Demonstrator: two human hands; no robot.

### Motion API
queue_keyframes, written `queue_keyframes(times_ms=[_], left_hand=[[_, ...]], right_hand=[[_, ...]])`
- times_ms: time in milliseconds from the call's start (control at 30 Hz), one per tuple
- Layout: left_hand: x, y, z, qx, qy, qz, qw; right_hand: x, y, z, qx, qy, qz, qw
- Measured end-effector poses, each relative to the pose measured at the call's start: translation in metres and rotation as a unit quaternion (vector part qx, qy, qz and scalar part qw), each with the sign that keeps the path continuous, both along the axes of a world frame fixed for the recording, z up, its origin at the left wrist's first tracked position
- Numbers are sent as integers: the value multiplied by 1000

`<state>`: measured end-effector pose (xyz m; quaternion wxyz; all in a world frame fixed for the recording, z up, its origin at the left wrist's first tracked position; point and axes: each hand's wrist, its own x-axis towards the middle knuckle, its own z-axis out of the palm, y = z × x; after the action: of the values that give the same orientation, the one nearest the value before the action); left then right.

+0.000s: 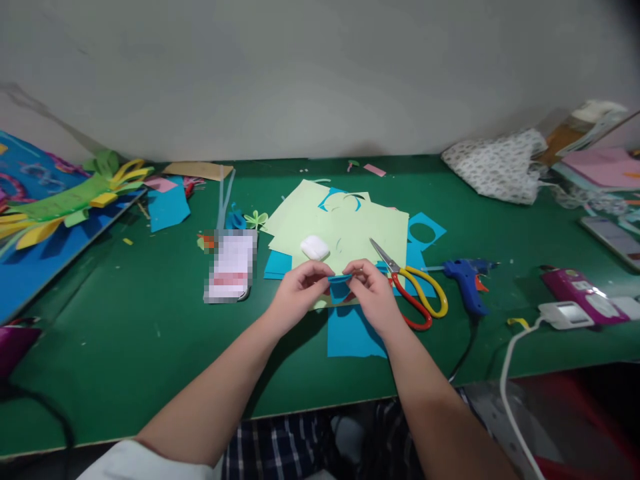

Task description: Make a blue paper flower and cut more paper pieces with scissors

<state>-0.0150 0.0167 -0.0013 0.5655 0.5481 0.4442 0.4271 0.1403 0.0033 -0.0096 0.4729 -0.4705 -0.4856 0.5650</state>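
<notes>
Between my two hands is a small folded piece of blue paper [340, 288]. My left hand [301, 293] pinches its left end, and my right hand [373, 293] pinches its right end. Pale green sheets [293, 217] lie beneath and beyond the hands, with a white rounded object [315, 248] on them. Scissors [417, 293] with one red and one yellow handle rest open beside my right hand. A flat blue sheet [353, 333] lies on the table below my hands.
A phone [231, 267] lies to the left on the green table [165, 373]. To the right are a blue glue gun [467, 283], a purple power strip [580, 293] and a white patterned pouch [495, 167]. Paper crafts [75, 200] fill the far left.
</notes>
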Motion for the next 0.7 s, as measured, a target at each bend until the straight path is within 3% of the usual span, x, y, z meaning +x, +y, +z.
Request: queue_keyframes(times_ms=[267, 367, 500, 600, 700], left_hand=[[1, 0, 3, -15, 15, 20, 1000], [3, -3, 7, -87, -16, 29, 996], [5, -5, 9, -178, -51, -13, 983], [5, -4, 5, -163, -56, -7, 985], [3, -1, -3, -88, -12, 32, 995]], right_hand=[[1, -1, 0, 35, -45, 4, 998], [1, -2, -1, 75, -116, -36, 990], [0, -4, -1, 130, -210, -64, 967], [-1, -5, -1, 144, -211, -58, 965], [-1, -4, -1, 135, -173, -64, 973]])
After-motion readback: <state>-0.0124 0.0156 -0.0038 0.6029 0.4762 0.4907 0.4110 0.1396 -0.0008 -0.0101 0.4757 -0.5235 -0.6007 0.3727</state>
